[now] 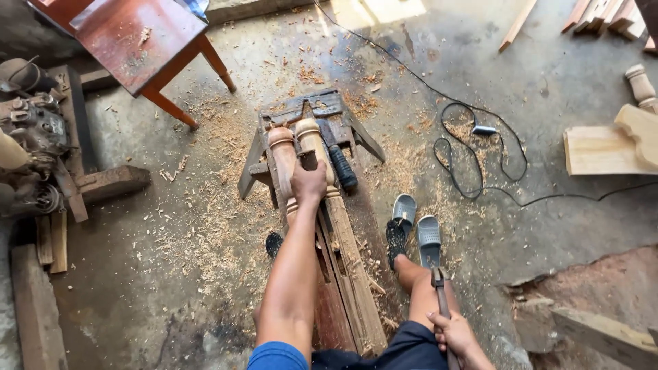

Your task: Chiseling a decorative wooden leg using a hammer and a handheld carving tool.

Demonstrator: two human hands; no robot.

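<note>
Head view, looking down at a seated person astride a low wooden workbench (346,274) on a concrete floor (205,274) covered in sawdust and shavings. Left hand (308,183) reaches forward, fingers wrapped down over two turned wooden posts (284,161) lying side by side lengthwise on the bench, gripping near their rounded upper sections. A dark-handled tool (340,166) lies on the bench just beside the posts, right of the hand. Right hand (454,334) is down by the right knee, closed around the handle of a hammer (439,291) (head pointing forward, near the slippers). Grey slippers (417,226) sit on the floor right of the bench, one foot beside them.

Surroundings: red wooden table (137,38) upper left, a greasy machine (31,144) at the left edge, a black cable (480,157) looping across the floor to the right, pale timber pieces (606,147) and another turned post (642,85) at the right edge, wood strips (603,17) top right.
</note>
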